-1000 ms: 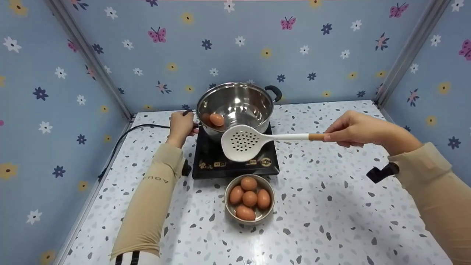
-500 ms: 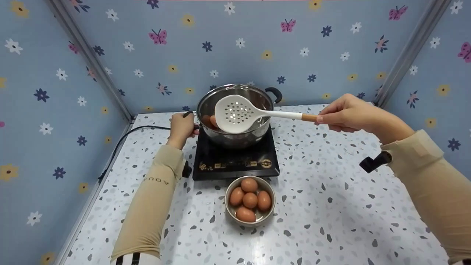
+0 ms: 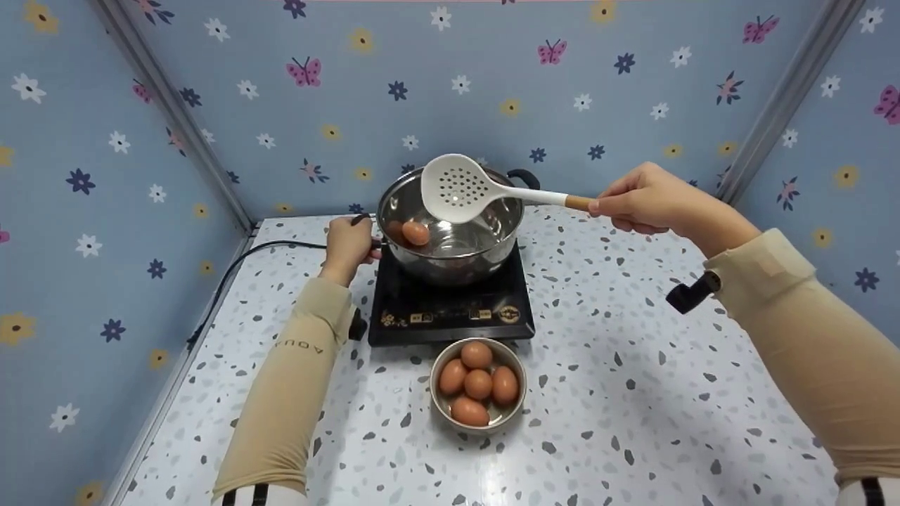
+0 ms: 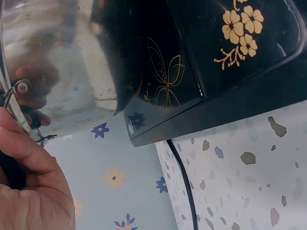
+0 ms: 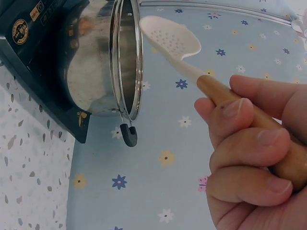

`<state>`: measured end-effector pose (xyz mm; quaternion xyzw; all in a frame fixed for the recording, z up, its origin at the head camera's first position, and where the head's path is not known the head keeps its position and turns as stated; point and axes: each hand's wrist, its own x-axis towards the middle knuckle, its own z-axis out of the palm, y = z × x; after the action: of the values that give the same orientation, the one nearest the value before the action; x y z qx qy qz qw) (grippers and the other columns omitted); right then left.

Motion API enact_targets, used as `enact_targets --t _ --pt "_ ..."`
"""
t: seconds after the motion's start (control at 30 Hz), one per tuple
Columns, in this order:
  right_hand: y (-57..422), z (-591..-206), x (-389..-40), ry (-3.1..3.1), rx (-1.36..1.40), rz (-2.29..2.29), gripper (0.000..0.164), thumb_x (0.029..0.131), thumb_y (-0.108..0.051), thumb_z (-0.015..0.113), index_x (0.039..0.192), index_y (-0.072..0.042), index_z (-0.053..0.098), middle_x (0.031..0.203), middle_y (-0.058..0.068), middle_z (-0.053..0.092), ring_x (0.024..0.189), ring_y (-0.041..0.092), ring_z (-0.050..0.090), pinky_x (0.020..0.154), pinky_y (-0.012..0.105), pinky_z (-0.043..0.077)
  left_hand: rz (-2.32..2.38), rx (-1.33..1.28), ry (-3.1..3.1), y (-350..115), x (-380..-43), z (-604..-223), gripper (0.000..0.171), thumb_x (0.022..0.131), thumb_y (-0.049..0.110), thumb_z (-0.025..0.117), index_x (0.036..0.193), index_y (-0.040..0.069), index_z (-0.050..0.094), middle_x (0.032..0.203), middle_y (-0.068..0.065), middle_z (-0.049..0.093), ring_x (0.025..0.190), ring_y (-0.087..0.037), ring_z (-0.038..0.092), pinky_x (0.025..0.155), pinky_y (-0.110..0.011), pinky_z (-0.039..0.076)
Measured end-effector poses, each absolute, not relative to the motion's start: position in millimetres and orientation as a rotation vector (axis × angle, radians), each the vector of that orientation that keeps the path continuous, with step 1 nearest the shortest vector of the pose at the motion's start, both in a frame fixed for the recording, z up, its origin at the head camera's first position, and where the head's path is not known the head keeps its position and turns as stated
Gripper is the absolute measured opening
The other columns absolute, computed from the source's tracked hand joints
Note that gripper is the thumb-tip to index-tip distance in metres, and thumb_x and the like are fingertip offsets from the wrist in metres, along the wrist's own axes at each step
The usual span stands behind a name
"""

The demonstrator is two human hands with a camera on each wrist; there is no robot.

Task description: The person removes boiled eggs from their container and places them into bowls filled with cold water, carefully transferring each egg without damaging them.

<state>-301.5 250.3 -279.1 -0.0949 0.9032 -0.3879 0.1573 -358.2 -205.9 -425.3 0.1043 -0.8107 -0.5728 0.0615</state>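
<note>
My left hand (image 3: 348,242) grips the black left handle of a steel pot (image 3: 453,263), which stands on a black induction cooker (image 3: 450,316). The left wrist view shows its fingers (image 4: 29,148) curled round that handle beside the pot wall. A brown egg (image 3: 415,232) lies inside the pot at the left, its reflection on the wall. My right hand (image 3: 650,198) holds a white slotted skimmer (image 3: 460,188) by its wooden handle (image 5: 249,112). The skimmer's perforated head is above the pot, carrying nothing, and partly hides the far rim.
In front of the cooker stands a metal bowl (image 3: 437,413) with several brown eggs (image 3: 478,384). A black power cord (image 3: 281,243) runs left across the speckled table (image 3: 598,393). Flower-patterned panels (image 3: 450,70) enclose the back and sides.
My right hand has moved the skimmer away from me, from over the cooker's front to above the pot. The left hand keeps its hold on the handle.
</note>
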Motion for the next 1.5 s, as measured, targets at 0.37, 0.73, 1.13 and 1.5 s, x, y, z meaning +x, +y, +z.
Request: enact_targets --t 0.37,0.73,1.13,1.5 --pt "225.7 -280.3 -318.0 2.572 -0.186 -1.086 0.036 0.109 -0.032 0.067 0.12 0.0 0.078 0.063 -0.003 0.058 0.047 0.007 0.038 0.044 0.023 0.032 -1.732 0.322 -2.452 -205.6 -356.7 -424.9 0.03 0.109 0.02 0.044 0.114 -0.002 0.064 0.07 -0.001 0.065 0.044 -0.002 0.058 0.045 -0.016 0.051" --pt "208.9 -289.4 -332.3 2.588 -0.176 -1.029 0.034 0.109 -0.031 0.067 0.118 -0.001 0.079 0.062 -0.003 0.058 0.047 0.008 0.038 0.045 0.024 0.032 -1.737 0.299 -2.44 -205.2 -354.9 -425.5 0.032 0.108 0.017 0.044 0.117 -0.006 0.065 0.073 -0.002 0.067 0.049 -0.007 0.063 0.046 -0.016 0.051" --pt "183.7 -304.7 -346.9 2.601 -0.135 -0.994 0.028 0.105 -0.029 0.069 0.092 -0.006 0.08 0.059 -0.003 0.06 0.047 0.009 0.036 0.045 0.025 0.031 -1.745 0.295 -2.426 -204.7 -355.3 -423.7 0.033 0.107 0.017 0.044 0.121 -0.007 0.063 0.074 -0.003 0.067 0.046 -0.004 0.06 0.045 -0.016 0.051" --pt "162.5 -318.1 -353.9 2.621 -0.124 -0.914 0.041 0.104 -0.039 0.073 0.074 -0.012 0.07 0.056 -0.004 0.053 0.047 0.009 0.035 0.045 0.026 0.03 -1.746 0.321 -2.461 -205.9 -358.1 -425.2 0.036 0.109 0.02 0.044 0.125 -0.007 0.062 0.078 -0.004 0.067 0.046 -0.003 0.06 0.047 -0.016 0.051"
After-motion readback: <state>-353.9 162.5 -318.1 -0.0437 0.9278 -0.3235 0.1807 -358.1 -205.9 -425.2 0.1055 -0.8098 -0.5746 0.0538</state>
